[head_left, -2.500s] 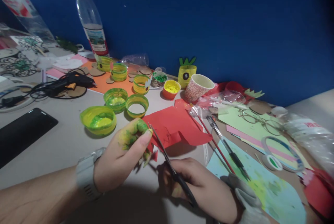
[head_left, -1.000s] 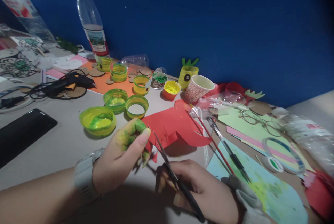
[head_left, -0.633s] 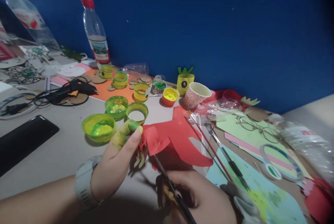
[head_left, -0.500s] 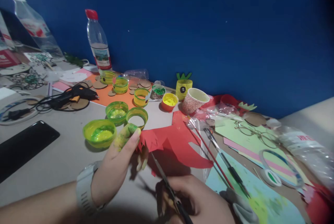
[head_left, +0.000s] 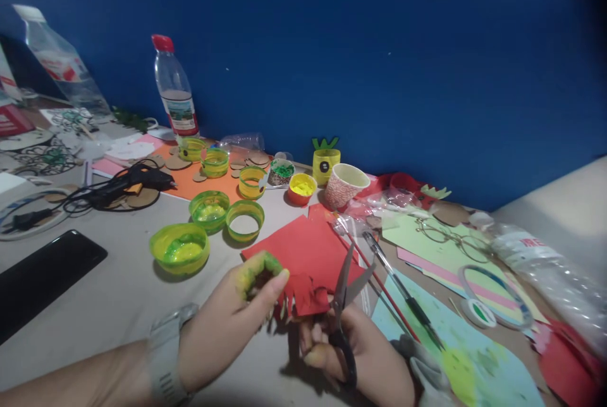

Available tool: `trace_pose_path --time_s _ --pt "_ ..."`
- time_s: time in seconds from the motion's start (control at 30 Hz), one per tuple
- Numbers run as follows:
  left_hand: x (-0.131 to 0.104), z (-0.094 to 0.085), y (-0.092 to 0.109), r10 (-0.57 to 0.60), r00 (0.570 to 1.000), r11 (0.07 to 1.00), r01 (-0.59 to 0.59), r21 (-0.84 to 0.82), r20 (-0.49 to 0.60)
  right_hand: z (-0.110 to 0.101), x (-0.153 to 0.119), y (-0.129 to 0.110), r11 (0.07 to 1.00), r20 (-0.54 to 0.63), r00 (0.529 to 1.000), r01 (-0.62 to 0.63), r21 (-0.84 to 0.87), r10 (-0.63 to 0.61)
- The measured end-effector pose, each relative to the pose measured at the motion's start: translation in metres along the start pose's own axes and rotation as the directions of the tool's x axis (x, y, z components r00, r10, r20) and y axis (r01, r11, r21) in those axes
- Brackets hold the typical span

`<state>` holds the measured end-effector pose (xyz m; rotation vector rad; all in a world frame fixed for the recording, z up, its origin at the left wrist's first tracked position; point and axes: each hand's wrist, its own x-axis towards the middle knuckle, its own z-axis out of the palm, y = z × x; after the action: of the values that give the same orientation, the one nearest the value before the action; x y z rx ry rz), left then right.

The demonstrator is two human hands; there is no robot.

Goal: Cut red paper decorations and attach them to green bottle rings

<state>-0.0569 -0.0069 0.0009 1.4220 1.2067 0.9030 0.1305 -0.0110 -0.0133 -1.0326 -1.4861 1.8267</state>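
Head view: the left hand, smeared with yellow and green paint, pinches a small jagged piece of red paper between thumb and fingers, low in the middle of the frame. The right hand sits just at 3 o'clock of it, fingers closed through the handles of the scissors; the blades stand apart and point toward 12 o'clock, their tips just beside the right edge of the held piece. A pale watch is on the left wrist.

Just past the hands at 12 o'clock a larger red sheet lies flat on the surface. At 3 o'clock of that sheet lie a thin red brush and a dark pen, side by side, running toward 5 o'clock over a pale blue sheet daubed with yellow-green.

At 10 o'clock of the hands stands a green bowl of paint, with two green and yellow rings behind it. Farther at 12 o'clock are a small pot of yellow paint, a patterned paper cup tilted on its side, and a yellow pineapple-shaped pot.

At 9 o'clock lies a black phone; beyond it a black glue gun with its cord. A plastic bottle with a red cap stands upright at 11 o'clock against the blue wall. At 2 o'clock, glasses rest on green paper.
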Motion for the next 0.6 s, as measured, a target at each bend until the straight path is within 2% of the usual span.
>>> trace_pose_path --time_s 0.07,0.27,0.6 --pt "-0.001 0.002 0.0 0.01 0.998 0.999 -0.012 0.031 0.063 0.002 0.0 -0.002 1.0 -0.042 0.999 -0.001 -0.015 0.0" --pt "-0.001 0.003 -0.003 0.015 0.991 0.992 -0.032 0.124 0.134 0.006 0.0 -0.004 0.997 -0.183 0.983 -0.045 -0.067 0.032" --pt "0.0 0.003 -0.002 -0.016 0.987 0.993 -0.003 0.119 0.158 -0.003 0.003 0.009 0.989 -0.196 0.981 -0.022 -0.149 -0.007"
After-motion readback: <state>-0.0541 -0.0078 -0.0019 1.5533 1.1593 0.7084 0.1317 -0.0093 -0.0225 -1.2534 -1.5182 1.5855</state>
